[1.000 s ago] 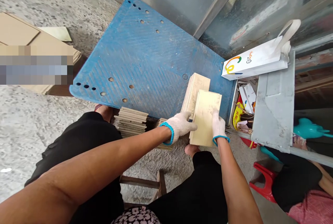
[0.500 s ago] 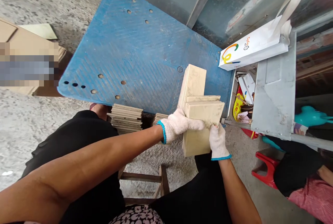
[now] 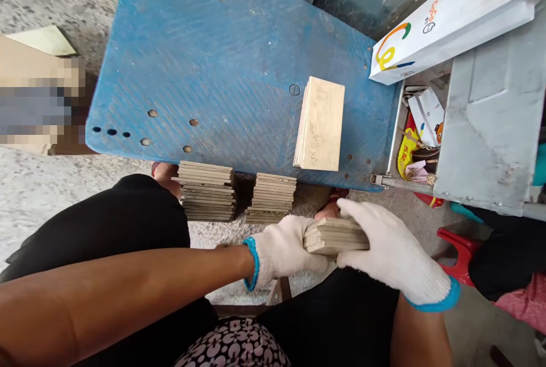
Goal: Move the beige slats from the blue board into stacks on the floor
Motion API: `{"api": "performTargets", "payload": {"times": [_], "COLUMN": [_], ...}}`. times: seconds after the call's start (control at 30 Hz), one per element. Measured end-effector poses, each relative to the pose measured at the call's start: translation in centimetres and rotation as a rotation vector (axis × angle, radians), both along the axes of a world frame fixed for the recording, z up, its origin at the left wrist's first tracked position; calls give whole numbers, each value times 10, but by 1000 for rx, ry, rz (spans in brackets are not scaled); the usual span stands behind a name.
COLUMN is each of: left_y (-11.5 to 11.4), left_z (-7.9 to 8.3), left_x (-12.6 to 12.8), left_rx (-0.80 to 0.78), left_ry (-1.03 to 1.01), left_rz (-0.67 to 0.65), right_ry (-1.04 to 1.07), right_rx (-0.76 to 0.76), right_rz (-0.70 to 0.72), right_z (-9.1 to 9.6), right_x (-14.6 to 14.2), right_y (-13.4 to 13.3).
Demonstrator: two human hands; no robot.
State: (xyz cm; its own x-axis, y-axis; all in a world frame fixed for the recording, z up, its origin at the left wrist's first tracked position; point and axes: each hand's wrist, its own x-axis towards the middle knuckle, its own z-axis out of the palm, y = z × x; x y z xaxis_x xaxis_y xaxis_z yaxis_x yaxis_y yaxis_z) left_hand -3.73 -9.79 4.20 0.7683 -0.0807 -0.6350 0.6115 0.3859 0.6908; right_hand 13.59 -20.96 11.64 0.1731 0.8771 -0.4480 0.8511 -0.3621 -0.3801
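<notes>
Both my hands wear white knit gloves with blue cuffs. Between them I hold a small stack of beige tiles (image 3: 330, 236) flat, edge-on, over my lap. My left hand (image 3: 281, 250) grips the stack's left end and my right hand (image 3: 390, 253) covers its top and right end. On the blue platform (image 3: 213, 65) a second stack of beige tiles (image 3: 319, 123) lies near the front edge, apart from my hands. Two stacks of tiles stand on the floor below the platform's edge, the left floor stack (image 3: 207, 190) and the right floor stack (image 3: 271, 197).
A white paper bag (image 3: 447, 14) lies on a grey metal box (image 3: 490, 122) at the right, with small packets (image 3: 420, 139) in a gap beside it. A red stool (image 3: 456, 247) and another person's dark clothing (image 3: 499, 259) are at the right. Cardboard (image 3: 38, 65) lies at the left on concrete floor.
I lifted the upper tiles off the stack on the platform, brought them down toward my lap and turned them flat. The camera tilted downward.
</notes>
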Motion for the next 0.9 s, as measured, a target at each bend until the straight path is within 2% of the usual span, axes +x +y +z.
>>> {"api": "performTargets", "payload": {"times": [0.07,0.17,0.27,0.4,0.53,0.63,0.7,0.77,0.9], "left_y": [-8,-13,-11,-7,-8,-12,-16,-19,-21], "left_z": [-1,-4,-6,-6,3,16,23,25,18], "left_x": [-6,-14,-21,-24,-22,-26,-34,-46,-66], "left_rx": [40,137,204,337,530,858,984,971,864], "left_ry": [27,87,58,-129,-310,-332,-319,-349,-367], "left_rz": [-68,-168,-241,-333,-507,-713,-893,-1016,-1132], "right_ry": [66,136,169,105,-45,-150,-210,-247,-313], "right_rx": [-104,-202,-110,47,13,-103,-240,-389,-594], "right_rz": [40,28,33,83,176,286,316,298,202], "right_z": [-3,-11,-18,-15,-1,8,9,7,-13], "right_x": [-12,-26,-36,-49,-59,-59,-57,-53,-44], "right_y": [-2,-6,-15,-34,-47,-52,-55,-56,-57]}}
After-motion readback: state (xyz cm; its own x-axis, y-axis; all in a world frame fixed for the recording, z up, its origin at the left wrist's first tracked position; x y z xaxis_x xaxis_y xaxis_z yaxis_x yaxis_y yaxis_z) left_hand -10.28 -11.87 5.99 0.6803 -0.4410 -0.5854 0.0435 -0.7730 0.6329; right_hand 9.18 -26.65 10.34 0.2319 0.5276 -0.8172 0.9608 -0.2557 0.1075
